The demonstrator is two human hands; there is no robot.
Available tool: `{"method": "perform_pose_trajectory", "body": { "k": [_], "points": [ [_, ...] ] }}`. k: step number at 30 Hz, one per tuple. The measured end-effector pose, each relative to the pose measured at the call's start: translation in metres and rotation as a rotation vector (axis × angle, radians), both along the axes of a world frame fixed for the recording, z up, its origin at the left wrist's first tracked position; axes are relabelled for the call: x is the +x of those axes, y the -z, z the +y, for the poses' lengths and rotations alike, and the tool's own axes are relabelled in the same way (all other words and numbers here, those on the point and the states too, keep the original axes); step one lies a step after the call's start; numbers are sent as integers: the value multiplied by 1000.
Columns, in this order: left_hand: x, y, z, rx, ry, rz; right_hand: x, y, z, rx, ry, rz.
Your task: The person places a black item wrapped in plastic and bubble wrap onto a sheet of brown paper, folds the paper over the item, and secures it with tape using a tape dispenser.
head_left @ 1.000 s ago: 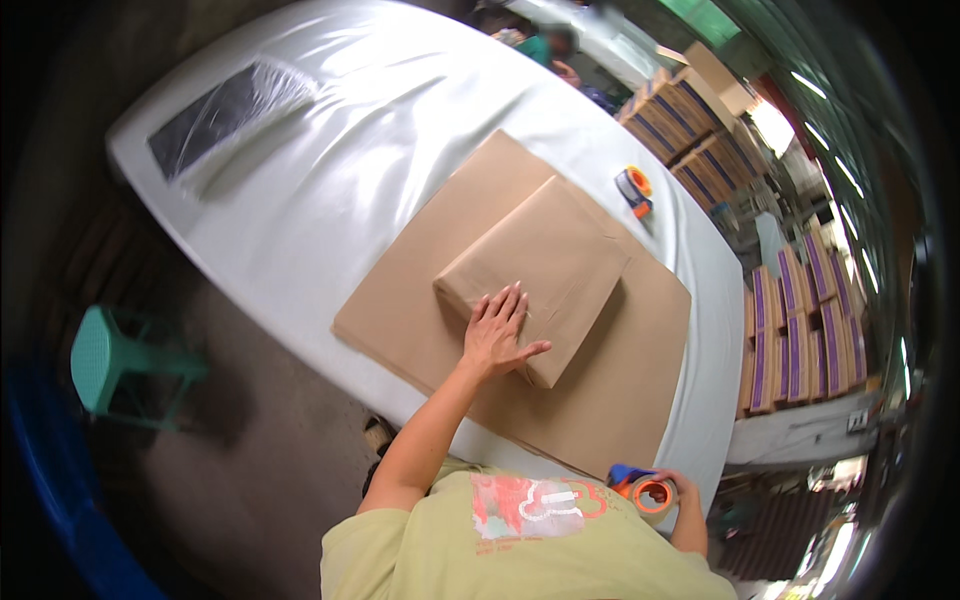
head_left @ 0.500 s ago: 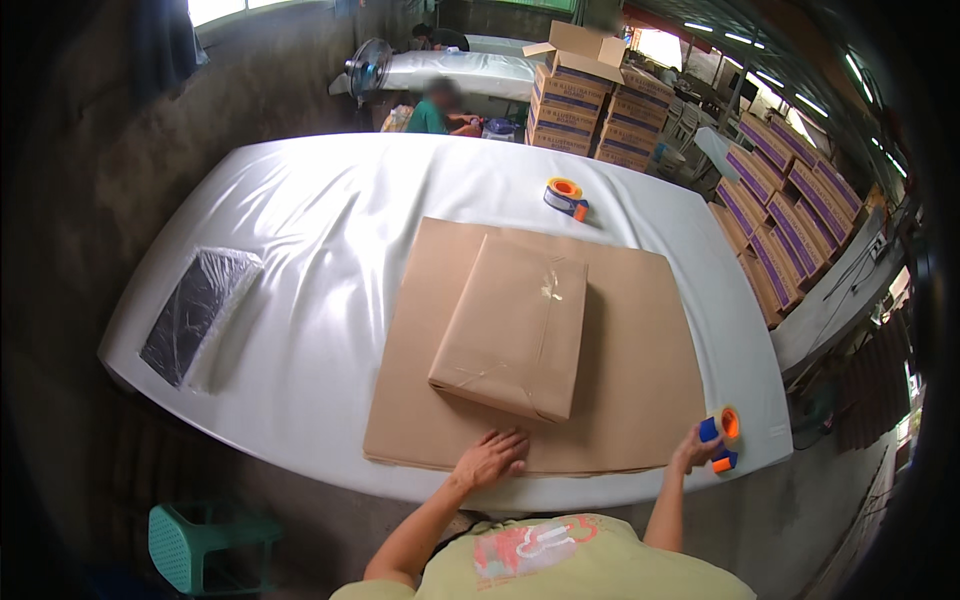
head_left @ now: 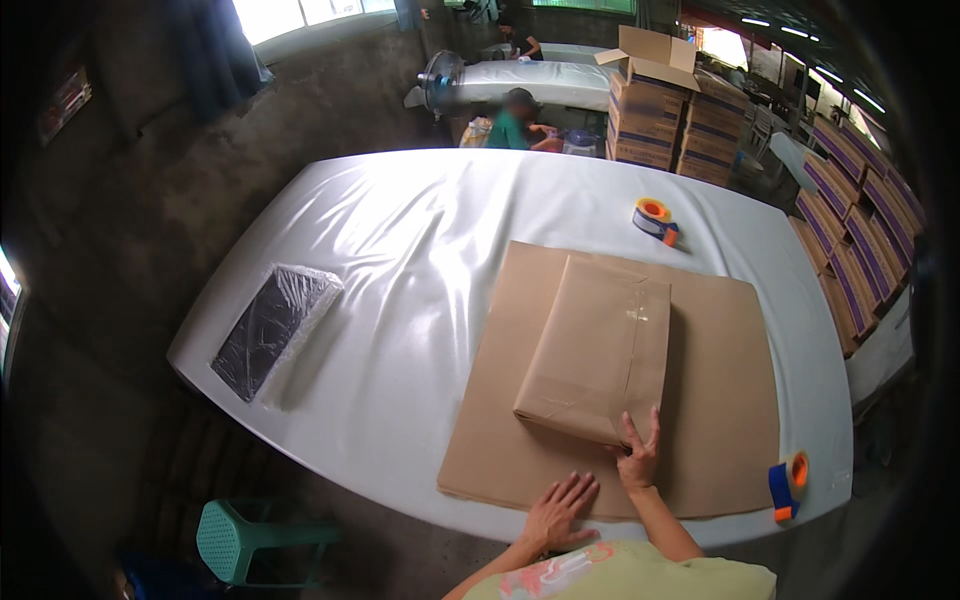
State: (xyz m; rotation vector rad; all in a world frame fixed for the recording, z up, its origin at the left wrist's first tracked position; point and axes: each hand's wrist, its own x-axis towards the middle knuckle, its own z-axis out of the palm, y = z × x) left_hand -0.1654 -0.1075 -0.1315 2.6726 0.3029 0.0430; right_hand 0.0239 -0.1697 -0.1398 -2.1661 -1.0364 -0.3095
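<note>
A box-shaped parcel wrapped in brown paper [head_left: 595, 345] lies on a stack of flat brown paper sheets [head_left: 725, 390]. Clear tape shows on its top and near end. My right hand [head_left: 637, 452] touches the parcel's near right corner, its fingers spread. Beside it, my left hand [head_left: 560, 513] rests flat at the near edge of the sheets, fingers apart. A blue and orange tape dispenser [head_left: 784, 488] stands at the table's near right corner, away from both hands. Another tape dispenser [head_left: 655, 220] sits beyond the sheets.
White sheeting covers the table [head_left: 390, 300]. A dark flat item in clear plastic [head_left: 275, 335] lies on its left. Stacked cartons [head_left: 645, 115] stand behind, more cartons [head_left: 865, 240] at right. A green stool [head_left: 250, 545] is at lower left. A person in green [head_left: 510, 128] sits beyond the table.
My right hand has let go of the tape dispenser and moved left to the parcel's near corner. The whole view has swung left, shifting the scene rightward.
</note>
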Motion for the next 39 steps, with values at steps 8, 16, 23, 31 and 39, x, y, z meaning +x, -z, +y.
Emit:
{"method": "perform_pose_trajectory", "body": {
  "k": [8,16,23,31,39],
  "points": [
    [0,-12,-2,-26,-30,162,116,14,146,-13,-31,43],
    [16,-78,4,-282,-135,269,239,-33,352,-423,141,156],
    [9,-29,-3,-139,-79,164,70,19,310,-102,-437,296],
    [5,-2,1,-151,-46,38,-50,12,196,-256,-926,293],
    [-88,-35,90,-214,-472,-487,-84,-4,188,-336,-1024,391]
  ]
}}
